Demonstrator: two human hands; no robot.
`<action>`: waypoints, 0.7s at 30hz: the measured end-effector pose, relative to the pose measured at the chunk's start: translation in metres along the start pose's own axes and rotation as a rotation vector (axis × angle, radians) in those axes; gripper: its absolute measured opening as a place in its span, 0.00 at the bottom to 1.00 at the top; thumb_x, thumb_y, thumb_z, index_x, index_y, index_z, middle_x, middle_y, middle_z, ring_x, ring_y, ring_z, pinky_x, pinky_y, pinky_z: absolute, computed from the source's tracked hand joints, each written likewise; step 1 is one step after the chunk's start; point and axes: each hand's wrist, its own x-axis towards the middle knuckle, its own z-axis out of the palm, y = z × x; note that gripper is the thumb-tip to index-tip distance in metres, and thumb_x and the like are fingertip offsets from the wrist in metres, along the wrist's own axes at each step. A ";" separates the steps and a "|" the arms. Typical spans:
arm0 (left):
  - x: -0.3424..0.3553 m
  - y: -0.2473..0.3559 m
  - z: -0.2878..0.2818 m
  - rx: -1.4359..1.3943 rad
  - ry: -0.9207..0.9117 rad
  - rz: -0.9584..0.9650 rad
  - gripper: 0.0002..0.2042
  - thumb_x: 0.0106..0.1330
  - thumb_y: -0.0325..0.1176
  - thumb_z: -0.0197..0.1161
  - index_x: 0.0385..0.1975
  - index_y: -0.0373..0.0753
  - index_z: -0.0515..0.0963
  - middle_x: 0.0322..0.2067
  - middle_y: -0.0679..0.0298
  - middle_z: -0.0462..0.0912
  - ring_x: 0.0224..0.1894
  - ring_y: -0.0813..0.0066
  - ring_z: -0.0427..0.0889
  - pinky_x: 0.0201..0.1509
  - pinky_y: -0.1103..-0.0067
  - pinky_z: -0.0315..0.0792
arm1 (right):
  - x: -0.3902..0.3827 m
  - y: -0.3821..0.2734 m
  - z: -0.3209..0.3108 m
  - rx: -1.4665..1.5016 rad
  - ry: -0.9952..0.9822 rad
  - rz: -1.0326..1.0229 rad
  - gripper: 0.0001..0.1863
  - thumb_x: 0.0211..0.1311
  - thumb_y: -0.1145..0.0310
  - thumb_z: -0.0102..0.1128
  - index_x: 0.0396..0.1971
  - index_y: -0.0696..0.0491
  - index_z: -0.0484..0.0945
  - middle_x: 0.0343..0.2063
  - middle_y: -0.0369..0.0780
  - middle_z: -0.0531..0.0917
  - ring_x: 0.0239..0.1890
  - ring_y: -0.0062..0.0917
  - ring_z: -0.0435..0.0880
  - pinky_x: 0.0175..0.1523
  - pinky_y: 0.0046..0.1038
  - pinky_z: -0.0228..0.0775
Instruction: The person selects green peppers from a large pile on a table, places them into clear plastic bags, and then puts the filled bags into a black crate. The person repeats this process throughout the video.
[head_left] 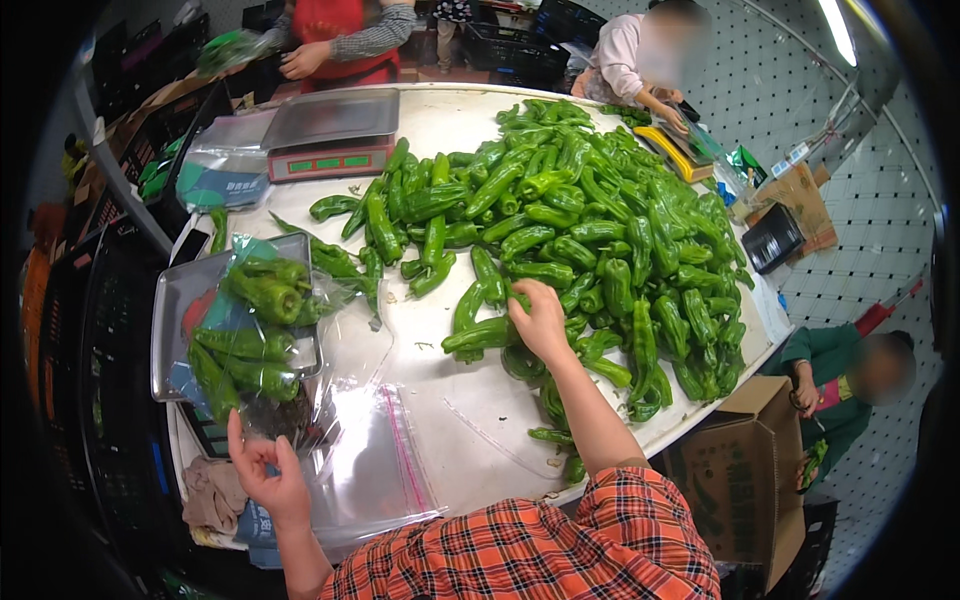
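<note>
A big heap of long green peppers (600,240) covers the middle and right of the white table (430,400). At the heap's near left edge, my right hand (541,322) is closed round the end of a green pepper (477,336); its fingertips are partly hidden. On the left, a clear plastic bag (245,255) with several peppers inside lies on a metal scale tray (172,330). My left hand (272,478) is just below that bag, index finger and thumb apart and the other fingers curled, with nothing visible in it. Whether its index fingertip touches the bag is unclear.
Flat clear bags (365,470) with a pink zip strip lie before me. A second scale (330,135) stands at the back left. A cardboard box (735,480) is beside the table's right edge. Co-workers are at the far side and right, one with a yellow scale (668,152).
</note>
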 end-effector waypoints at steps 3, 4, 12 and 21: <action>-0.001 0.003 0.002 0.055 0.022 -0.045 0.30 0.55 0.19 0.54 0.60 0.36 0.55 0.20 0.75 0.60 0.23 0.88 0.59 0.30 0.90 0.56 | 0.027 0.004 0.012 0.076 -0.024 0.044 0.11 0.47 0.70 0.57 0.33 0.56 0.76 0.40 0.42 0.77 0.45 0.37 0.72 0.51 0.33 0.62; -0.002 -0.002 0.000 0.083 -0.012 0.033 0.28 0.59 0.20 0.51 0.61 0.39 0.54 0.21 0.75 0.59 0.23 0.89 0.57 0.29 0.90 0.56 | 0.033 0.008 0.014 0.077 -0.017 0.040 0.11 0.47 0.69 0.57 0.33 0.56 0.76 0.39 0.42 0.77 0.45 0.37 0.72 0.51 0.33 0.62; -0.002 -0.007 0.004 0.073 -0.003 0.057 0.28 0.60 0.20 0.51 0.62 0.39 0.53 0.20 0.75 0.58 0.22 0.89 0.56 0.28 0.90 0.54 | 0.036 0.070 -0.035 -0.432 0.315 0.118 0.22 0.45 0.67 0.59 0.44 0.51 0.70 0.49 0.42 0.70 0.53 0.36 0.66 0.54 0.37 0.58; -0.001 -0.008 0.005 -0.002 -0.008 -0.064 0.29 0.56 0.20 0.53 0.61 0.36 0.54 0.21 0.74 0.61 0.24 0.88 0.59 0.32 0.90 0.56 | 0.014 0.110 -0.066 -0.393 0.239 0.337 0.30 0.41 0.62 0.65 0.48 0.51 0.67 0.45 0.42 0.72 0.48 0.37 0.70 0.52 0.37 0.61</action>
